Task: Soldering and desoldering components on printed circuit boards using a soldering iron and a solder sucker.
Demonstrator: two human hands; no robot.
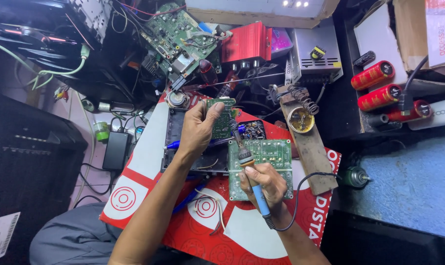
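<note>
My left hand (198, 128) holds a small green circuit board (222, 117) upright by its left edge, above a dark flat device (183, 147). My right hand (262, 184) grips a soldering iron (252, 177) with a blue handle; its tip points up toward the lower right edge of the small board. A larger green circuit board (269, 153) lies flat under my right hand on a red and white sheet (217, 225). The iron's black cord (301, 191) loops off to the right.
A wooden block (310, 152) with a coil stand and a solder tin (301, 119) lies to the right. Red capacitors (379, 86), a red heatsink unit (247, 41), a grey power supply (314, 54), another green board (178, 34) and tangled wires crowd the back.
</note>
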